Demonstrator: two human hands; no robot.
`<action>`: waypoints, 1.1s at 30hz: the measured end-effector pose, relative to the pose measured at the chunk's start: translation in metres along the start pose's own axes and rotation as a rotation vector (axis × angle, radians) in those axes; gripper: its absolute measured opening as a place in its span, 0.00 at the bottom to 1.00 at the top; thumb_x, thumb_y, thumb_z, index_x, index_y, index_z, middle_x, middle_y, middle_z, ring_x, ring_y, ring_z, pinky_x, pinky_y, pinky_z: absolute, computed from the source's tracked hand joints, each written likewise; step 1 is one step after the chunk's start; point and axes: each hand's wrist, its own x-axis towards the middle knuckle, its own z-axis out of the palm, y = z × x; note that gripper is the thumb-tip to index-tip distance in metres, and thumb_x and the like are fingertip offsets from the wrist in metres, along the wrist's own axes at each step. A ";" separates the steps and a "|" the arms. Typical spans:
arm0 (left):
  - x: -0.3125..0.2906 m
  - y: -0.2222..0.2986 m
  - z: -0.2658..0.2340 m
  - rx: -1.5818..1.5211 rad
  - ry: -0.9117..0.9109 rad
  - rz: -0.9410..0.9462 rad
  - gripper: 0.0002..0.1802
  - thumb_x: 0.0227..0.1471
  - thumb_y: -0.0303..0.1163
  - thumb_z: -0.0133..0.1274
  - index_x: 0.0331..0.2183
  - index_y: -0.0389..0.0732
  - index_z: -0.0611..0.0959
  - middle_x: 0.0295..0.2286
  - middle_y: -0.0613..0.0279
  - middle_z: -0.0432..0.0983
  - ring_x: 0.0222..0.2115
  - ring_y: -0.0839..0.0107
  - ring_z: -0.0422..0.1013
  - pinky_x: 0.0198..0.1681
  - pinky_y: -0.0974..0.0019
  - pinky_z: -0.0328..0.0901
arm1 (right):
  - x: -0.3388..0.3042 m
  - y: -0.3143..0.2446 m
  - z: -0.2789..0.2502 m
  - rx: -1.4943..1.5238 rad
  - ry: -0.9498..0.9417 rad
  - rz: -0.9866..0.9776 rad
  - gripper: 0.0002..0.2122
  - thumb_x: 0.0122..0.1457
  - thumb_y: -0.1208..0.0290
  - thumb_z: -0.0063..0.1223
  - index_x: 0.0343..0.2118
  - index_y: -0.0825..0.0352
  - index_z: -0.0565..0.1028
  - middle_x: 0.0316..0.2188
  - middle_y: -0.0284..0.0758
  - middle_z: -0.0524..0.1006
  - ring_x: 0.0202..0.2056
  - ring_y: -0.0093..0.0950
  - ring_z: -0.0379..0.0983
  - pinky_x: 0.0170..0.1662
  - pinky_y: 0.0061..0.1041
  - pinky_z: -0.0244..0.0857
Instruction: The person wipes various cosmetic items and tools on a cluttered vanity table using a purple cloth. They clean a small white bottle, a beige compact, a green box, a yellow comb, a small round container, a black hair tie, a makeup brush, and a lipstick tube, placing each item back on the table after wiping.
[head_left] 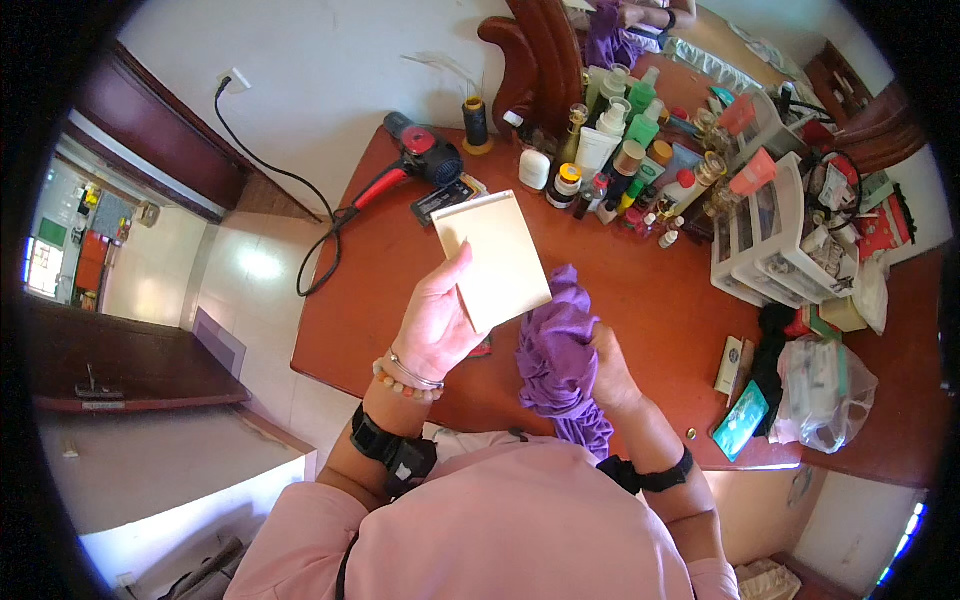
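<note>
My left hand point(440, 310) is closed on a flat, cream-coloured rectangular pad point(495, 262), with the thumb across its face and the other fingers hidden behind it. The pad is raised over the reddish-brown table point(350, 300). In my right hand point(612, 370) is a bunched purple cloth point(558, 350), gripped on its right side. The cloth hangs in folds toward my body, close to the pad's lower right corner. A small red item point(482, 347) shows partly beside my left wrist.
A red-and-black hair dryer point(415, 155) lies at the far left, its cord running to a wall socket point(235, 80). Bottles and jars point(600, 145) crowd before the mirror. White drawers point(765, 245), a plastic bag point(825, 390) and a teal packet point(742, 420) stand to the right.
</note>
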 end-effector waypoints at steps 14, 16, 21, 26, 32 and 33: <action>0.007 -0.005 0.014 -0.094 -0.191 0.034 0.37 0.56 0.58 0.32 0.58 0.43 0.55 0.55 0.41 0.53 0.55 0.43 0.52 0.59 0.45 0.47 | -0.004 -0.016 0.008 0.225 -0.098 0.198 0.10 0.55 0.74 0.49 0.38 0.72 0.73 0.31 0.28 0.74 0.32 0.23 0.69 0.37 0.22 0.64; 0.009 -0.005 0.009 -0.091 -0.177 0.038 0.39 0.53 0.60 0.35 0.58 0.43 0.56 0.54 0.42 0.55 0.54 0.44 0.54 0.57 0.43 0.49 | -0.004 -0.008 0.007 0.149 -0.069 0.077 0.11 0.55 0.73 0.48 0.40 0.72 0.72 0.32 0.29 0.75 0.33 0.24 0.70 0.38 0.23 0.64; 0.008 -0.004 -0.009 -0.077 -0.124 0.002 0.38 0.47 0.64 0.43 0.55 0.52 0.61 0.44 0.53 0.66 0.46 0.52 0.65 0.48 0.41 0.62 | 0.001 -0.029 0.017 0.046 0.222 -0.045 0.14 0.53 0.72 0.49 0.42 0.70 0.68 0.34 0.38 0.76 0.33 0.32 0.74 0.34 0.28 0.67; 0.007 -0.002 -0.014 -0.057 0.018 -0.047 0.29 0.46 0.60 0.50 0.45 0.56 0.67 0.36 0.56 0.69 0.39 0.53 0.69 0.44 0.38 0.64 | 0.000 -0.045 0.009 -0.884 0.246 -0.083 0.11 0.45 0.76 0.49 0.34 0.66 0.66 0.32 0.44 0.74 0.29 0.46 0.73 0.30 0.36 0.68; 0.007 -0.011 -0.016 -0.018 0.181 -0.068 0.30 0.45 0.62 0.49 0.42 0.50 0.72 0.35 0.51 0.72 0.40 0.51 0.69 0.47 0.41 0.61 | -0.001 -0.064 0.007 -0.697 0.167 -0.233 0.15 0.45 0.72 0.55 0.37 0.66 0.70 0.32 0.40 0.75 0.30 0.42 0.74 0.31 0.34 0.68; 0.008 -0.014 -0.016 -0.008 0.198 -0.070 0.30 0.45 0.62 0.49 0.42 0.49 0.72 0.34 0.51 0.72 0.40 0.50 0.69 0.47 0.42 0.62 | 0.000 -0.065 0.010 -0.654 0.151 -0.245 0.15 0.45 0.70 0.57 0.38 0.66 0.71 0.32 0.40 0.75 0.30 0.41 0.74 0.31 0.33 0.68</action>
